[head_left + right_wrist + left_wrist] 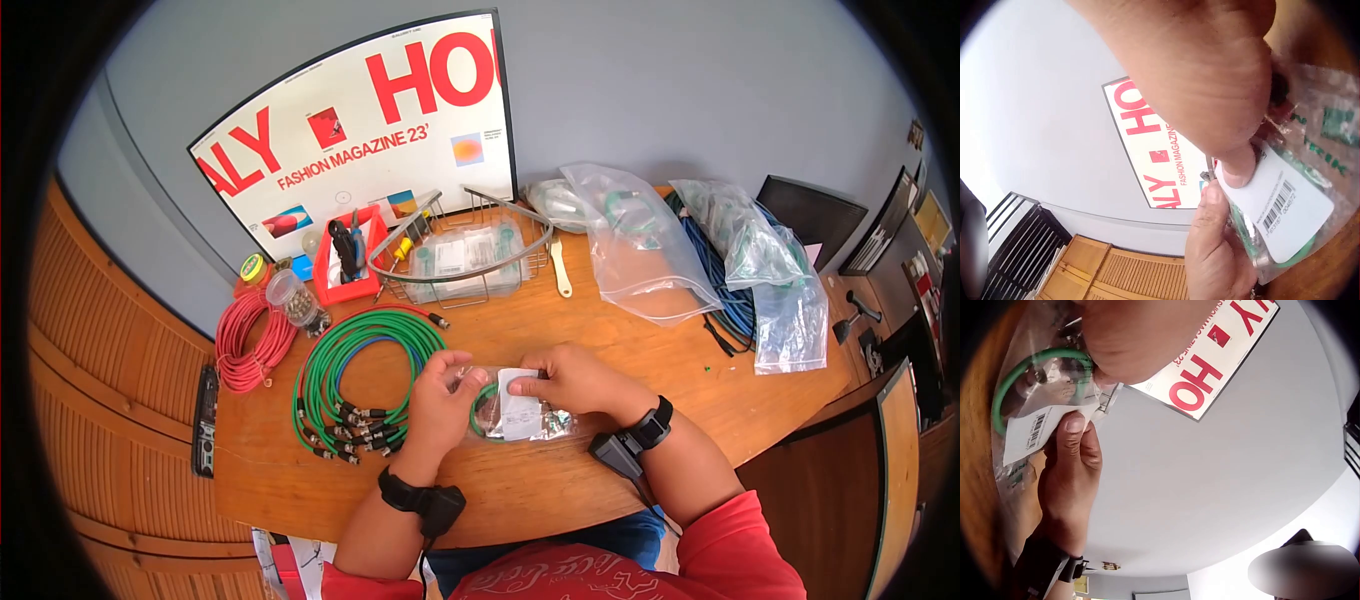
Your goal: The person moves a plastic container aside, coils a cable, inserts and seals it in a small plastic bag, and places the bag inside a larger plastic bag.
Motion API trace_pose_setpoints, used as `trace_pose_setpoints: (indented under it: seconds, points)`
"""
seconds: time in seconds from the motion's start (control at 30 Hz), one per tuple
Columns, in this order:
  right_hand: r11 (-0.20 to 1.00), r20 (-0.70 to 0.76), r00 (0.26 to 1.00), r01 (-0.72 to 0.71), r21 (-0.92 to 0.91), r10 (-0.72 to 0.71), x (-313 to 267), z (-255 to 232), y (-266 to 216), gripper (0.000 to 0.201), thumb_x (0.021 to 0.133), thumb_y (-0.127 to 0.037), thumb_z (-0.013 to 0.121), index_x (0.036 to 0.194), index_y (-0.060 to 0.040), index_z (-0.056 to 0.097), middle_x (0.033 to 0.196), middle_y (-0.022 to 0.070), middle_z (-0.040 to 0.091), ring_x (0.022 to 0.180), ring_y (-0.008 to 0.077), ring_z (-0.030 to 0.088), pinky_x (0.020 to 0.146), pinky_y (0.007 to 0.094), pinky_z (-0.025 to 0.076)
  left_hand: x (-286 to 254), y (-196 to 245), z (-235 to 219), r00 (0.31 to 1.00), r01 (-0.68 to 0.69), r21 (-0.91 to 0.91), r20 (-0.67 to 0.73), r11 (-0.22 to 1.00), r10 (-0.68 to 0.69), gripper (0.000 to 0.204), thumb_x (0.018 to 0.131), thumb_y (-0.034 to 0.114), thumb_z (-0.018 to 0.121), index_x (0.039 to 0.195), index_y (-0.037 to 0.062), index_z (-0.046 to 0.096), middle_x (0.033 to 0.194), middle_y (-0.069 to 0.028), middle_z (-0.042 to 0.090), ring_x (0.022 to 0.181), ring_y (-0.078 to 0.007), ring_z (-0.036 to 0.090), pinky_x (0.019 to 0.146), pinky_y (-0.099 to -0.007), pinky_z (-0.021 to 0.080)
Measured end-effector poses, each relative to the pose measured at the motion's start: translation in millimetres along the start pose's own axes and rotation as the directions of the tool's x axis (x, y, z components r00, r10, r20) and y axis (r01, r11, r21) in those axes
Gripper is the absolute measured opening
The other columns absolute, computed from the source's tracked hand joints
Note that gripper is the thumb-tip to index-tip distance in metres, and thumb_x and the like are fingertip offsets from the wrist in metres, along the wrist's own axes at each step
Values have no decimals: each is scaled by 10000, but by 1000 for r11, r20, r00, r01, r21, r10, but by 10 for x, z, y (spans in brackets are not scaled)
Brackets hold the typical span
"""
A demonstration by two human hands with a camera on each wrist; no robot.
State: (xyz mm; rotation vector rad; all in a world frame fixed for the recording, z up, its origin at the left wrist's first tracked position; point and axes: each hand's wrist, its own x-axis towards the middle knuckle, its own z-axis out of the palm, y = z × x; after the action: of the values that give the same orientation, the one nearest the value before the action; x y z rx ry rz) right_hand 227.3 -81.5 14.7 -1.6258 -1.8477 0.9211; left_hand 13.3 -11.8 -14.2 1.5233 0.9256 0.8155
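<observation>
On the wooden surface (620, 340), near a coil of green cables (350, 375), the left hand (445, 395) and right hand (570, 378) both pinch a clear plastic bag with a white barcode label (520, 412).

- A small clear plastic bag (515, 412) lies low on the wooden table, just below the middle of the head view; it holds a coiled green cable (482, 410) with metal connectors; a white barcode label (517, 398) sits on its front
- Both hands pinch its top edge; the wrist views show it crinkled, the label facing up
</observation>
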Motion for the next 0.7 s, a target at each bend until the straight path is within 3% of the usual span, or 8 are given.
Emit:
trace_pose_setpoints:
  seconds: [0.03, 0.13, 0.27, 0.33, 0.37, 0.43, 0.53, 0.7]
  points:
    - [996, -75, 994, 87, 26, -85, 10, 31, 50, 355, 920, -385, 664, 882, -34, 705, 761, 165, 687, 722, 344, 660, 656, 425, 502, 4, 19, -3, 999, 38, -52, 15, 998, -37, 396, 914, 93, 699, 1229, -21, 487, 955, -92, 686, 885, -129, 639, 780, -251, 506]
    - [989, -116, 989, 106, 105, -93, 31, 79, 106, 294, 935, -321, 659, 886, -36, 708, 801, 161, 694, 728, 342, 650, 668, 408, 504, -20, 132, -13, 985, 155, -184, 107, 971, -137, 473, 912, 69, 695, 1302, -24, 443, 997, -104, 675, 887, -136, 639, 787, -255, 513]
    - [951, -205, 970, 184, 247, -134, 85, 130, 193, 261, 931, -279, 670, 882, -25, 704, 818, 164, 691, 737, 344, 643, 674, 398, 505, -32, 87, -28, 960, 211, -125, 212, 969, -181, 534, 902, 31, 688, 1353, -25, 408, 1061, -114, 661, 906, -149, 642, 801, -278, 528]
    - [951, -216, 967, 186, 248, -133, 90, 115, 228, 236, 943, -244, 671, 922, -11, 705, 794, 135, 665, 704, 224, 636, 658, 341, 498, -27, 44, -17, 961, 162, -180, 251, 970, -114, 559, 879, 60, 724, 1352, -31, 440, 1074, -114, 662, 967, -141, 638, 800, -284, 530]
    - [951, -220, 966, 188, 245, -135, 75, 94, 220, 236, 943, -244, 671, 922, -11, 705, 794, 135, 665, 704, 224, 636, 658, 341, 498, -17, 21, -9, 962, 157, -180, 252, 971, -109, 559, 879, 60, 724, 1352, -31, 440, 1074, -114, 662, 967, -141, 638, 800, -284, 530]
    - [989, -180, 975, 139, 47, -128, 29, 39, 160, 236, 954, -253, 649, 944, -22, 702, 794, 150, 671, 711, 264, 650, 656, 363, 504, -3, -20, 4, 980, 75, -109, 190, 991, -53, 512, 871, 38, 717, 1322, -28, 484, 1057, -100, 670, 932, -137, 651, 789, -280, 533]
    - [992, -52, 997, 42, -119, -48, -21, -51, 58, 264, 971, -280, 600, 976, -35, 698, 826, 188, 679, 740, 337, 659, 669, 413, 509, -11, -11, 25, 976, 122, -113, 195, 986, -98, 481, 865, 27, 712, 1301, -24, 514, 1031, -87, 681, 898, -140, 663, 774, -271, 536]
    - [974, -5, 999, 30, -226, -32, -110, -136, -97, 284, 976, -285, 554, 995, -42, 699, 852, 217, 679, 787, 404, 647, 718, 463, 509, -13, 27, 38, 970, 3, 96, 240, 995, -26, 469, 896, 65, 690, 1311, -27, 490, 1038, -105, 684, 894, -153, 670, 784, -285, 542]
